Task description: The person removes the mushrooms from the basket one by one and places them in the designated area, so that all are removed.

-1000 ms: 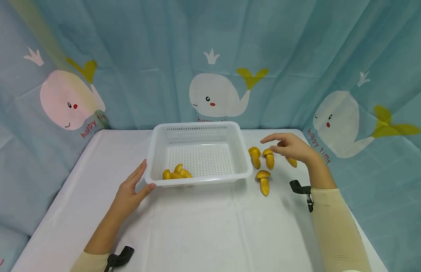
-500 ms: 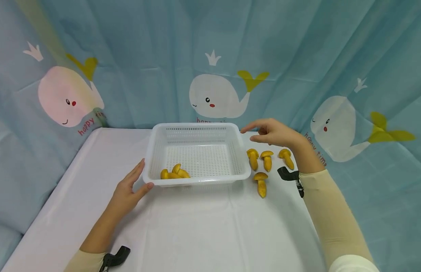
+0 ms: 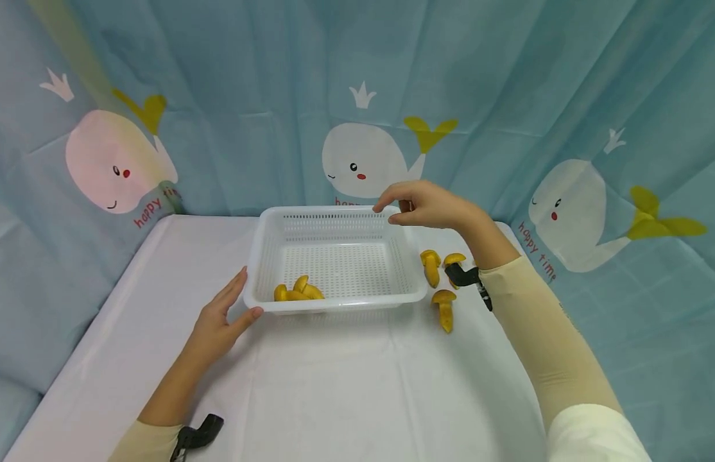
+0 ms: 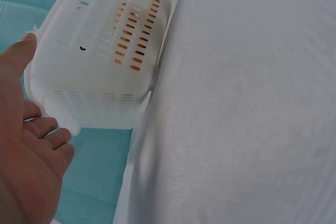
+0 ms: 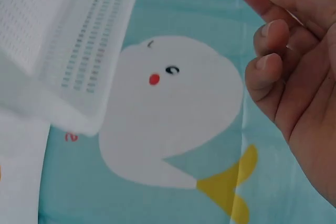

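A white perforated plastic basket stands on the table, with yellow mushrooms lying in its front left corner. My left hand rests at that corner, thumb by the front rim and fingers along the left side; the left wrist view shows the thumb against the rim. Above the basket's back right corner is my right hand, its fingers loosely bent and nothing between them. To the basket's right lie a mushroom, another mushroom partly behind the wrist camera, and a nearer mushroom.
A white cloth covers the table. Blue curtains with printed whales hang along its back and sides. A black wrist camera sits on the right forearm, which covers most of one more mushroom.
My right hand has moved left and away from over the mushrooms, past the basket's right rim to above its back right corner. The left hand stays at the basket's corner.
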`<state>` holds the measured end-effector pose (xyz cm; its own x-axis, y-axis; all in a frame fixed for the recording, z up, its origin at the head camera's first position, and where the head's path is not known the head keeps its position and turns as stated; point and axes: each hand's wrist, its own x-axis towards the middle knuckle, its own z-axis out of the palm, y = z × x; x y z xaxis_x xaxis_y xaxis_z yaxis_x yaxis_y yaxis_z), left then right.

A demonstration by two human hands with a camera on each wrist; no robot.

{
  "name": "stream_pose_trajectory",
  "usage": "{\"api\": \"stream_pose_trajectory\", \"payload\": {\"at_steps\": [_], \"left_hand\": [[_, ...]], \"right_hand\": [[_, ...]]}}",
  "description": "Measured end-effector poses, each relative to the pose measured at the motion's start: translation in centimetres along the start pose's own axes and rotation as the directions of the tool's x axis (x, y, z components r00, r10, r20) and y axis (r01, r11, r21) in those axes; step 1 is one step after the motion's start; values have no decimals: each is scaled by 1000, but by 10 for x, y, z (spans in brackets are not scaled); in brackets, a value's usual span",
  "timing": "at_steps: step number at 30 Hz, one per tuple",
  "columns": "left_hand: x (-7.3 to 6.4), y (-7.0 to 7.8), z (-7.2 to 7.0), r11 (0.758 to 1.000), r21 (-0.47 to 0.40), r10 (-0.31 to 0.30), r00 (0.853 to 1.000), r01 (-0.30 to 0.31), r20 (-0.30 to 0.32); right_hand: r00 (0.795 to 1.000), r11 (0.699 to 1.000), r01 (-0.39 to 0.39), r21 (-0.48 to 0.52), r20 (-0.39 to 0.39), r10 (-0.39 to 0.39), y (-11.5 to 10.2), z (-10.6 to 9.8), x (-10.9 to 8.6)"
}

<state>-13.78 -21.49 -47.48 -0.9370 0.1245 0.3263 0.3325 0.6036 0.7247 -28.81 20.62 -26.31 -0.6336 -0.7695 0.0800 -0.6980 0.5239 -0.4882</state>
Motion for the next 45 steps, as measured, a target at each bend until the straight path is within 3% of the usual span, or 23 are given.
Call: {"api": "stream_pose_trajectory", "payload": {"at_steps": [3,12,24,30,37,45], "left_hand": [[0,0,1,1000,5,1,1000,-1,-3],[-1,5,-4,1000,22,3,1000,-3,-1],[0,0,-4,1000,16,1,1000,-1,-11],[-3,-1,-4,1000,16,1,1000,-1,12],[-6,-3,-8,999,36,-15,1000,15,1],[-1,-1,-3,1000,18,-1,1000,1,15]], "right_hand": [[1000,1000,8,-21,25,-7,-5,5,16],[984,989,141,-36,115,-136,-13,32,65],[949,978,208,-32,247,-194,-20,68,118],[947,981,182,-60,278,-159,-23,91,134],[918,984,176,31,355,-176,-18,123,151],[893,995,91,51,439,-105,-6,135,155]]}}
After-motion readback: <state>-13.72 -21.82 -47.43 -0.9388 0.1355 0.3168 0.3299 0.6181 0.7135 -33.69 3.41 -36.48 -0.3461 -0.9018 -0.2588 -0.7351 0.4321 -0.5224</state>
